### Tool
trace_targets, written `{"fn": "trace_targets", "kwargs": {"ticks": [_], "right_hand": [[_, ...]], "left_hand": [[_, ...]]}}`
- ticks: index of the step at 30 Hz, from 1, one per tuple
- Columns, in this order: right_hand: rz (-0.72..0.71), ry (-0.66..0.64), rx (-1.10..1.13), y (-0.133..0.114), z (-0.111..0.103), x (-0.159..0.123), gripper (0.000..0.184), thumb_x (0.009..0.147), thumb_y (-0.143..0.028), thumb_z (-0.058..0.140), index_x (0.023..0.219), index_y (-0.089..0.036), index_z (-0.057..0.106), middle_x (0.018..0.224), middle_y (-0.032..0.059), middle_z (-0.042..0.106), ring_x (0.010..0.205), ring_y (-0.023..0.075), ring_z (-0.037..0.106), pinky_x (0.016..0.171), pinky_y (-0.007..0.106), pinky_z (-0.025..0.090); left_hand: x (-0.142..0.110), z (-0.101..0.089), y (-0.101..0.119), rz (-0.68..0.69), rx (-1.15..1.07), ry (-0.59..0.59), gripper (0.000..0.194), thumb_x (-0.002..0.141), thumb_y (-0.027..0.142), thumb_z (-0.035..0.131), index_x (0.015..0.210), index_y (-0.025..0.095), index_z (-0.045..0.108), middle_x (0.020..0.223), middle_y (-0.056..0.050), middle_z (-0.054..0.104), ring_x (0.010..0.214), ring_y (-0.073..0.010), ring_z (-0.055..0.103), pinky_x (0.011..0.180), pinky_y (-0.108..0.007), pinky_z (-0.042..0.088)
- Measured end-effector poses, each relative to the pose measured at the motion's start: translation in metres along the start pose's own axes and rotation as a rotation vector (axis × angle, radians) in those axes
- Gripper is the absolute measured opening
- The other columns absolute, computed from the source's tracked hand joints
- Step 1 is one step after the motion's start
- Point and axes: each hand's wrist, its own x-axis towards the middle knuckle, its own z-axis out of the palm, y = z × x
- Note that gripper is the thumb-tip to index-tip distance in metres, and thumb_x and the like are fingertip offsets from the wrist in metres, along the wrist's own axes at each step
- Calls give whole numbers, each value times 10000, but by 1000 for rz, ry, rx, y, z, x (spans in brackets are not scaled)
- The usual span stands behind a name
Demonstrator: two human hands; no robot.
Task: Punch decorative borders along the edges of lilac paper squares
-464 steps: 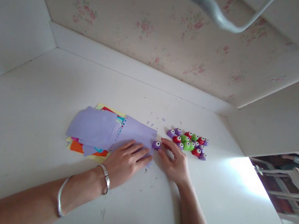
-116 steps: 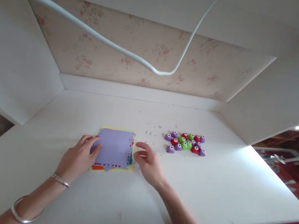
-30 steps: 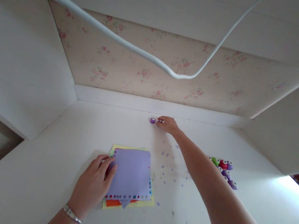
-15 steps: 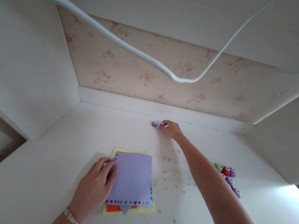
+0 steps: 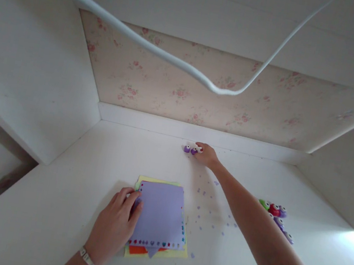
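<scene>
At the back of the white surface, my right hand (image 5: 206,154) has its fingers closed around a small purple toy with a googly eye (image 5: 194,151). Just left of it stands a second purple googly-eyed toy (image 5: 187,149), very close or touching; I cannot tell which. My left hand (image 5: 117,220) rests at the left edge of a purple paper card (image 5: 160,213) bordered with small stickers. Between its thumb and forefinger shows a bit of a small purple thing (image 5: 138,200), mostly hidden. Yellow paper (image 5: 173,254) and orange paper (image 5: 137,250) stick out beneath the card.
Beyond my right forearm sit several googly-eyed toys, green (image 5: 264,204), red (image 5: 274,209) and purple (image 5: 287,236). Small purple marks (image 5: 199,207) dot the white tabletop (image 5: 119,150). A white cable (image 5: 175,62) hangs across the view, before flowered wallpaper (image 5: 157,88).
The purple toy in my right hand has come closer to the one on its left. My left hand stays at the card's edge. The whole view has shifted slightly.
</scene>
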Motion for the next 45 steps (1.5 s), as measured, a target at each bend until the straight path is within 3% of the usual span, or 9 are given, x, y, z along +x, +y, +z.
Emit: {"fn": "trace_targets", "kwargs": {"ticks": [6,13,18,21,26,33,36,41,45], "right_hand": [[-3,13,50,-1,8,3,332,815,-281,644,1137,-252,720,1084,36,751,1037,260,686,933,349,509],[-46,2,178,1,9,0,697,769,-108,660,1425,-242,464,1325,56,641,1171,179,632,1004,284,486],[-45,-54,148,24,-38,-31,522,828,-125,598,1335,-240,551,1283,29,666,1113,148,654,973,257,498],[-21,-171,93,49,-83,-66,289,824,-190,611,1089,-248,711,1038,4,759,928,170,710,872,268,540],[40,-463,-22,89,-126,-132,315,718,-277,706,1028,-287,754,927,25,771,737,197,716,694,290,557],[-83,-402,-172,92,-105,-157,258,780,-274,635,998,-300,771,960,32,770,841,214,707,776,314,538],[-120,-358,-172,80,-93,-141,273,816,-207,583,996,-291,770,962,32,767,867,214,702,827,320,525],[-201,-242,-140,51,-63,-101,267,851,-156,564,976,-277,766,1293,18,652,1116,216,635,991,308,449],[-144,-116,-113,24,-36,-68,372,916,-200,514,1255,-271,650,1274,50,661,1128,231,633,995,327,450]], "left_hand": [[0,0,-1,-3,-8,9,263,977,340,434,1122,227,622,1147,-67,608,1007,-215,637,897,-374,566],[1,0,0,-20,13,-40,292,991,356,403,1138,215,611,1163,-68,595,1025,-215,625,921,-390,555],[1,2,-3,4,18,-32,311,989,384,391,1125,214,613,1146,-72,598,1022,-225,616,952,-392,531],[1,3,-5,31,9,-22,330,983,414,394,1122,208,612,1133,-84,603,1019,-236,616,964,-396,516],[2,2,-4,42,-7,-9,369,977,459,380,1103,204,615,1125,-96,614,1000,-244,623,942,-403,523],[2,1,-3,20,9,-55,395,981,461,370,1120,181,611,1133,-99,603,1022,-255,619,927,-416,529],[2,2,-3,3,2,-61,387,984,450,368,1125,184,612,1136,-93,602,1018,-243,622,944,-409,524],[3,0,-1,-20,-14,-60,356,977,426,381,1116,200,619,1144,-81,601,1028,-236,627,930,-409,541],[2,-1,0,-22,-36,-43,325,972,404,400,1110,213,625,1134,-69,605,1015,-226,634,916,-399,553]]}}
